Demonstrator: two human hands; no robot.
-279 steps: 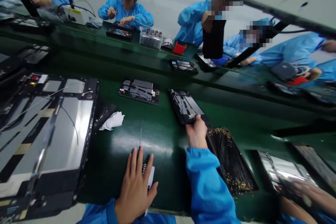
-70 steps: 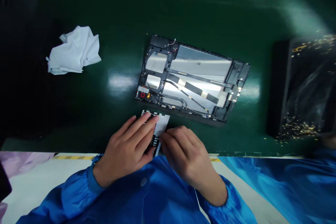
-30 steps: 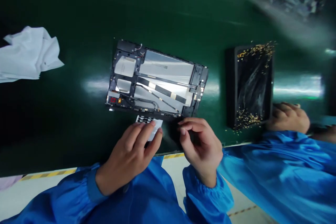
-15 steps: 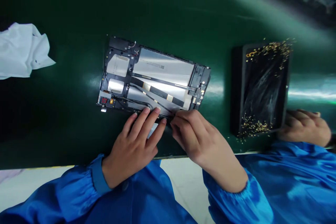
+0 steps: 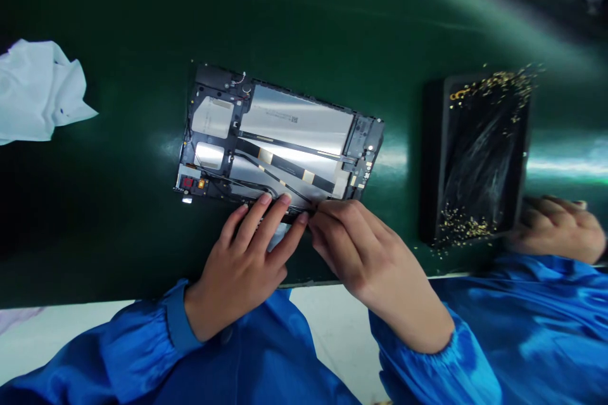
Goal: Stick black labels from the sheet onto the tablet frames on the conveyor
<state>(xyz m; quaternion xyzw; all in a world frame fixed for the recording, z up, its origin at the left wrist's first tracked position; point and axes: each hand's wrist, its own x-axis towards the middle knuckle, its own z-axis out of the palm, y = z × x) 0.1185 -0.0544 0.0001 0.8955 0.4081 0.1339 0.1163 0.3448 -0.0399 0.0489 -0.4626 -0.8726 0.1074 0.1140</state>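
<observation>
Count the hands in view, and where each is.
3. The person's left hand and right hand meet at the lower edge of the open tablet frame; a co-worker's hand lies at right beside a black tray.

1. I saw the tablet frame [image 5: 285, 133] lying flat and slightly skewed on the green bench [image 5: 109, 215], its back open, showing silver panels, black strips with tan tape, and thin cables.
2. I saw a white card [image 5: 277, 236] partly hidden under the left hand [image 5: 242, 259], just below the frame's lower edge.
3. The right hand [image 5: 365, 243] was bunched against that edge, beside the left hand's fingertips [image 5: 285, 199].
</observation>
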